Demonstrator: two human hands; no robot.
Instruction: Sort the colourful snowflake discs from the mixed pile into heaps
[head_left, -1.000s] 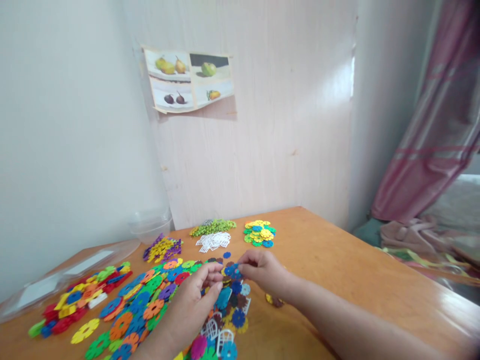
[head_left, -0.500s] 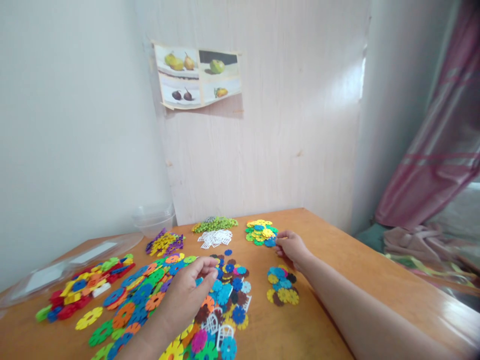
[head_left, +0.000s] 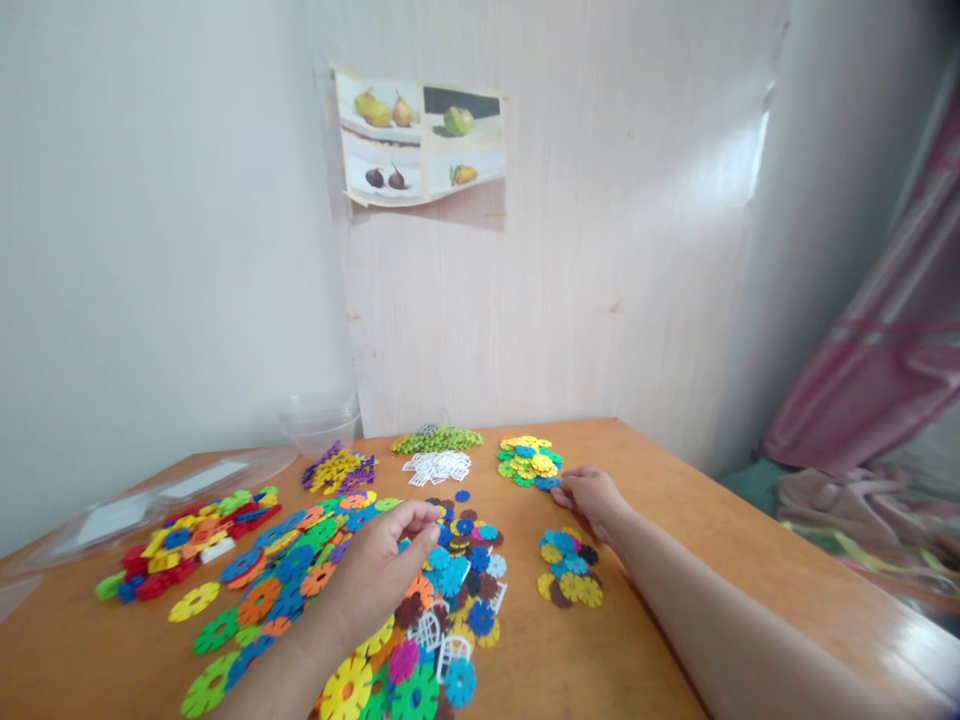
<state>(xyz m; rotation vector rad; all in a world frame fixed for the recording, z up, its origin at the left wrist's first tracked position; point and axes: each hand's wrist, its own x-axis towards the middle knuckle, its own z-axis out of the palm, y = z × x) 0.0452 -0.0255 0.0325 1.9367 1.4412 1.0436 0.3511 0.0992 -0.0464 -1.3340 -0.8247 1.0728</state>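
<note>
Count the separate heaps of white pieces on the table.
1: the white heap lies near the wall, between the green heap and the mixed pile. Loose white pieces sit in that pile; more may be hidden.

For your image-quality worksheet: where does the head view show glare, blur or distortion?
Head view: a bright daylight patch washes out the wall; sheen glares on the table edge; the curtain is soft and smeared; the right hand and the left hand are fairly sharp; wide-angle stretch at the edges.

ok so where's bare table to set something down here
Bare wood runs along the table's right side, right of the right hand and the small disc cluster. The near left corner is partly bare too. The middle under the left hand is crowded with discs.
</note>
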